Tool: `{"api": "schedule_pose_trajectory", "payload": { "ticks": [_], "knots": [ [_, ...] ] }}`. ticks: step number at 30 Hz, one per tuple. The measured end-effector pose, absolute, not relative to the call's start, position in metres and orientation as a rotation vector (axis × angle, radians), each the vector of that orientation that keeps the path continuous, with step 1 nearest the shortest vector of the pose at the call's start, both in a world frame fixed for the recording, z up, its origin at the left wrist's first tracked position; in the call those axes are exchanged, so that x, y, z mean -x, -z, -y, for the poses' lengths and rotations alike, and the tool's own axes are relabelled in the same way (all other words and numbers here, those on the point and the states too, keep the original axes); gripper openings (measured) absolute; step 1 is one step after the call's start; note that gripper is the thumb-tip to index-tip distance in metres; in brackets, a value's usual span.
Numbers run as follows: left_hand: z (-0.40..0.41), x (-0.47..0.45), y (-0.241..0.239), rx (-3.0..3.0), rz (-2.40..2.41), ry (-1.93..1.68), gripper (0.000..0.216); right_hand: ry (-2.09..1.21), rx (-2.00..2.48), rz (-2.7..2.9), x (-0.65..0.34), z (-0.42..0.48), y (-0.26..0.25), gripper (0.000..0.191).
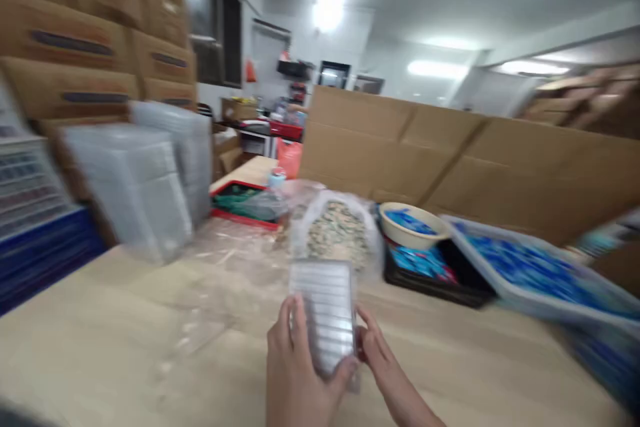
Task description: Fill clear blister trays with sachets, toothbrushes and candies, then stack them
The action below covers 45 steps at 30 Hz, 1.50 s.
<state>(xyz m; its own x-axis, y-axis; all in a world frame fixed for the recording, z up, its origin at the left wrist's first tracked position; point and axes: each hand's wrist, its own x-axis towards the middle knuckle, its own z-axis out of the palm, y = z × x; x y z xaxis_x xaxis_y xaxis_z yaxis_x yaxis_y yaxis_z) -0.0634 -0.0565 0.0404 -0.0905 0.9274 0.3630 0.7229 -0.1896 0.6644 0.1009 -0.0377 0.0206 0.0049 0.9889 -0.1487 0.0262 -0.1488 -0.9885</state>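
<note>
A clear plastic box with a ridged, silvery-white face (327, 313) is held up over the near part of the table, in the middle of the head view. My left hand (303, 367) wraps it from the left and below, thumb across its lower front corner. At its right edge, my right hand (377, 350) presses with curled fingers, partly hidden behind the box. Just beyond stands an open clear plastic bag (373, 227) full of small pale and greenish pieces (337, 230). Motion blur hides finer detail of the box.
On the right are a cream bowl (411, 233) of blue packets, a black tray (435, 290) and a large white bin (520, 293) of blue packets. A red-rimmed tray (245, 221) lies back left. Wrapped stacks (135, 180) line the left; a cardboard screen (390, 147) stands behind.
</note>
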Motion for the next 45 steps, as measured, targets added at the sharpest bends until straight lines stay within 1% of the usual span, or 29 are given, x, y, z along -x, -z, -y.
{"api": "schedule_pose_trajectory", "payload": {
  "ticks": [4, 7, 9, 12, 15, 18, 22, 26, 29, 34, 37, 39, 41, 43, 45],
  "knots": [
    [0.05, -0.037, -0.028, -2.128, -1.558, -0.617, 0.08, -1.024, 1.653, 0.987, -0.196, 0.07, 0.009, 0.054],
    [0.04, -0.072, -0.034, -2.294, -1.477, -0.403, 0.078, -0.891, 1.677, 0.874, -0.237, 0.076, 0.012, 0.049],
    [0.031, -0.086, -0.044, -2.397, -1.431, -0.325, 0.085, -0.94, 1.523, 0.778, -0.25, 0.071, 0.006, 0.044],
    [0.016, -0.107, -0.055, -2.484, -1.368, -0.251, 0.09, -1.155, 1.225, 0.686, -0.256, 0.056, -0.001, 0.033],
    [0.007, -0.123, -0.055, -2.499, -1.373, -0.183, 0.087, -1.292, 1.039, 0.606, -0.256, 0.045, 0.006, 0.034],
    [0.005, -0.129, -0.052, -2.5, -1.395, -0.143, 0.088, -1.383, 0.916, 0.542, -0.26, 0.043, 0.019, 0.031],
    [0.005, -0.129, -0.051, -2.488, -1.407, -0.109, 0.091, -1.415, 0.915, 0.562, -0.267, 0.042, 0.019, 0.029],
    [0.004, -0.13, -0.049, -2.504, -1.432, -0.108, 0.092, -1.381, 1.169, 0.76, -0.266, 0.036, -0.001, 0.027],
    [0.003, -0.128, -0.044, -2.529, -1.464, -0.137, 0.089, -1.272, 1.322, 0.809, -0.277, 0.045, -0.005, 0.027],
    [-0.003, -0.126, -0.035, -2.549, -1.602, -0.208, 0.077, -1.052, 1.329, 0.296, -0.36, 0.098, 0.024, 0.025],
    [-0.008, -0.13, -0.03, -2.583, -1.613, -0.265, 0.077, -0.992, 1.389, 0.259, -0.414, 0.126, 0.035, 0.027],
    [-0.01, -0.132, -0.028, -2.588, -1.588, -0.272, 0.078, -0.893, 1.646, 0.301, -0.432, 0.135, 0.037, 0.025],
    [-0.01, -0.133, -0.026, -2.585, -1.593, -0.277, 0.079, -0.62, 1.997, 0.4, -0.434, 0.136, 0.038, 0.025],
    [-0.008, -0.137, -0.025, -2.601, -1.6, -0.284, 0.08, -0.312, 2.216, 0.681, -0.426, 0.128, 0.042, 0.033],
    [-0.006, -0.146, -0.024, -2.644, -1.561, -0.287, 0.077, -0.176, 2.286, 1.033, -0.419, 0.11, 0.045, 0.04]
  ]
}}
